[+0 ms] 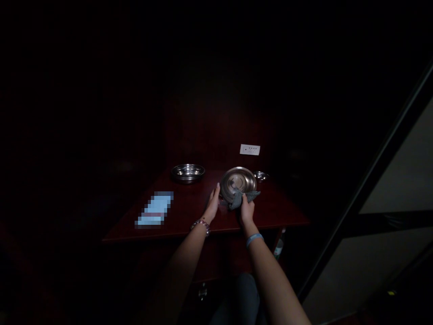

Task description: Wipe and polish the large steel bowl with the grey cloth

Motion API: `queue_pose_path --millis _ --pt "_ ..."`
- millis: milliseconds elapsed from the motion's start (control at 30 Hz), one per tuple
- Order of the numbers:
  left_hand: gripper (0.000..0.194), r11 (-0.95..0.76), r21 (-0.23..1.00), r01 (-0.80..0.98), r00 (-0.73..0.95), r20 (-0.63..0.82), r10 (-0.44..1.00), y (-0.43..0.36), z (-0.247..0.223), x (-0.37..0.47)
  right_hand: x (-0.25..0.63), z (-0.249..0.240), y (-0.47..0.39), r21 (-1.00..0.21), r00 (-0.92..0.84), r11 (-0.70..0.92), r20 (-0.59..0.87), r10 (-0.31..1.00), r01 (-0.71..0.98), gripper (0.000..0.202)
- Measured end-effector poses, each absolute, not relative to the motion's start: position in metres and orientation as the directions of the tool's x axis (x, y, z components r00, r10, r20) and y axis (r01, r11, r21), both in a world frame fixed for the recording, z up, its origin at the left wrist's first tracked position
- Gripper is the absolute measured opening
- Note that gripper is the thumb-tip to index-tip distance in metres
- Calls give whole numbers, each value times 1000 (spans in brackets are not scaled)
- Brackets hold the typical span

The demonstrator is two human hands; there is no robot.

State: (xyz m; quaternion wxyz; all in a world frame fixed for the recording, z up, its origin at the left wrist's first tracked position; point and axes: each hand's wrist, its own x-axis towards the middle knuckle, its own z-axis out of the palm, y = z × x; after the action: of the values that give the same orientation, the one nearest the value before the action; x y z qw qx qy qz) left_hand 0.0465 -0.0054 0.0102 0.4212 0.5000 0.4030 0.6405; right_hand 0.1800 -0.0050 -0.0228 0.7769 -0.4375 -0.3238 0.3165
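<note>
A shiny metal bowl [239,179] is held up and tilted toward me above the dark red table [189,216]. My left hand [213,204] grips its left side, thumb near the rim and the other fingers partly hidden behind. At the lower right rim, my right hand [247,208] is closed on a grey cloth [237,199], which lies against the bowl's edge and hangs over it. Behind the bowl on the right is a smaller metal bowl [261,176], partly covered. Stacked metal bowls [188,173] stand at the back left.
A blurred-out light blue rectangle [156,209] lies on the table's left. A white socket panel [250,150] is on the back wall. Below the table's right edge stands a bottle [278,247]. A dark-framed pale panel [395,180] slants at right. Surroundings are very dark.
</note>
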Motion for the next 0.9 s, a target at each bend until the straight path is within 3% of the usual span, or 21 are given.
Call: queue_pose_path --millis 100,533,900 --pt "61 -253 948 -195 -109 235 966 -9 14 47 180 -25 -2 -876 589 422 219 778 -232 42" --pt "45 -299 943 -144 -117 284 952 -11 15 48 180 -30 3 -856 593 446 221 774 -263 45" --pt "49 -332 930 -156 -128 314 941 -10 16 49 181 -31 4 -849 599 447 209 773 -281 44"
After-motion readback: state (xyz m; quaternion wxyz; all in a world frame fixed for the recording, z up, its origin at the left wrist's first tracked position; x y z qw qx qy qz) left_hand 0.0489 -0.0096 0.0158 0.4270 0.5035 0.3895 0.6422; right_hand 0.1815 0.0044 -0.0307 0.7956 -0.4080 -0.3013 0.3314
